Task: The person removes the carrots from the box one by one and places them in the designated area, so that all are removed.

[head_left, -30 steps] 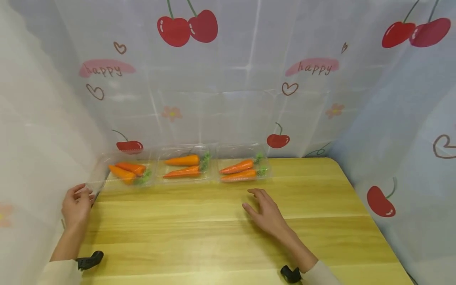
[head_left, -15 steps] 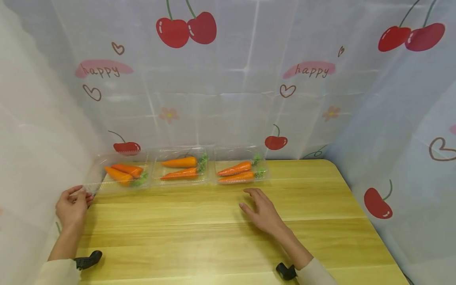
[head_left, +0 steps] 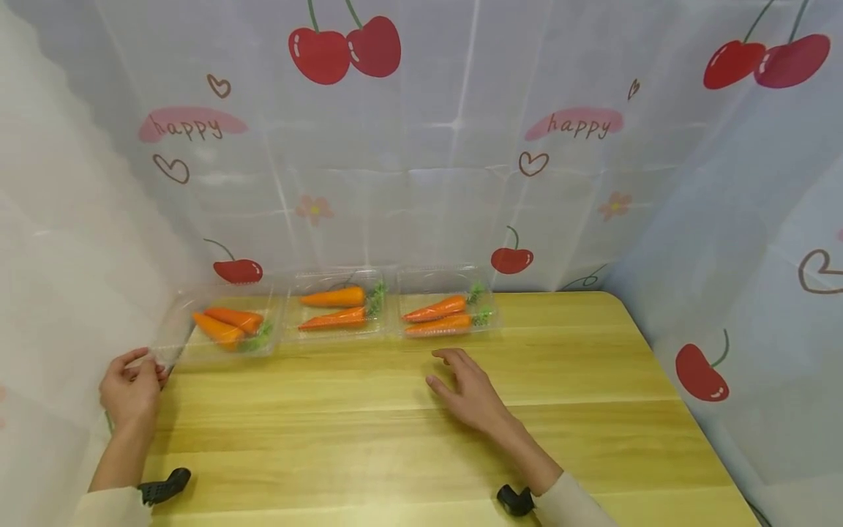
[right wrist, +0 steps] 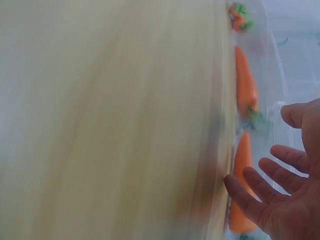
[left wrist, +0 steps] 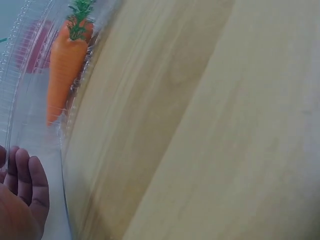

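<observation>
Three clear plastic boxes stand in a row along the table's far edge, each with two orange, green-topped carrots inside. My left hand [head_left: 132, 388] pinches the near left corner of the leftmost box [head_left: 173, 326], which overhangs the table's left edge. Its carrots [head_left: 220, 331] lie askew against each other; one carrot [left wrist: 65, 65] shows through the plastic in the left wrist view. Over the table, my right hand [head_left: 469, 391] hovers in front of the rightmost box [head_left: 484, 331], fingers relaxed and spread, holding nothing. The middle box [head_left: 293, 322] stands between the other two.
A light wooden table [head_left: 369, 439] spreads beneath both hands. White curtains [head_left: 421, 146] printed with cherries and hearts hang behind it and at both sides, close against the boxes at the back. A black wrist camera [head_left: 165, 487] sits at the left cuff.
The leftmost box has shifted slightly left and toward me at its near left corner, along with my left hand. My right hand has drifted left. The other boxes stay put.
</observation>
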`<state>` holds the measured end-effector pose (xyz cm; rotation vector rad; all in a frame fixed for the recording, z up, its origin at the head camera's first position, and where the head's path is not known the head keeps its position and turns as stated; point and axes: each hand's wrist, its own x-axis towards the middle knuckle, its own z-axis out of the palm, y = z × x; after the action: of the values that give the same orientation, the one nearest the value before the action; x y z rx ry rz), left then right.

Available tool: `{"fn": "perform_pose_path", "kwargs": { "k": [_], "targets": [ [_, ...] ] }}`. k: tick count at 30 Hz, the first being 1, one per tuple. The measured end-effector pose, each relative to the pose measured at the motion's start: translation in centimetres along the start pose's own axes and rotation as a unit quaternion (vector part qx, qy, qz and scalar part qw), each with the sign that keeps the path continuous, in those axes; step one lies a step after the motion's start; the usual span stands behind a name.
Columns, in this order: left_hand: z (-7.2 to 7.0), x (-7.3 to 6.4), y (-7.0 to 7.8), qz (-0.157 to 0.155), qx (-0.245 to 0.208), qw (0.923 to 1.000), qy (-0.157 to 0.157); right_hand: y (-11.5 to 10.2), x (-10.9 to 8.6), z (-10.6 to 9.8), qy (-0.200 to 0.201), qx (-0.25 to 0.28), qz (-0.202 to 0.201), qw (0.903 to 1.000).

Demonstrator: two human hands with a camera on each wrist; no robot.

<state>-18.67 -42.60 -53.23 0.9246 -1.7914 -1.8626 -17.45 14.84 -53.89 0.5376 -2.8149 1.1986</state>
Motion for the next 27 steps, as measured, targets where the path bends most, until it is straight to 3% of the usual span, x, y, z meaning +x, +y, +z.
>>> {"fn": "perform_pose_path", "kwargs": {
  "k": [6,14,21,27],
  "targets": [
    [-0.7,-0.9,-0.2,0.002,-0.003,1.0000,0.005,-1.3,0.5,1.6,-0.013,0.024,-0.005,0.9996],
    [-2.2,-2.1,-0.6,0.013,0.018,0.9990,0.038,-3.2,1.4,3.6,-0.040,0.070,-0.017,0.9966],
    [-2.6,-3.2,-1.0,0.024,0.039,0.9982,0.039,-4.6,2.6,5.6,-0.069,0.175,-0.018,0.9820],
    [-2.9,-4.3,-1.0,0.014,0.026,0.9990,0.033,-6.2,3.8,7.5,-0.101,0.202,-0.025,0.9738]
  ]
}}
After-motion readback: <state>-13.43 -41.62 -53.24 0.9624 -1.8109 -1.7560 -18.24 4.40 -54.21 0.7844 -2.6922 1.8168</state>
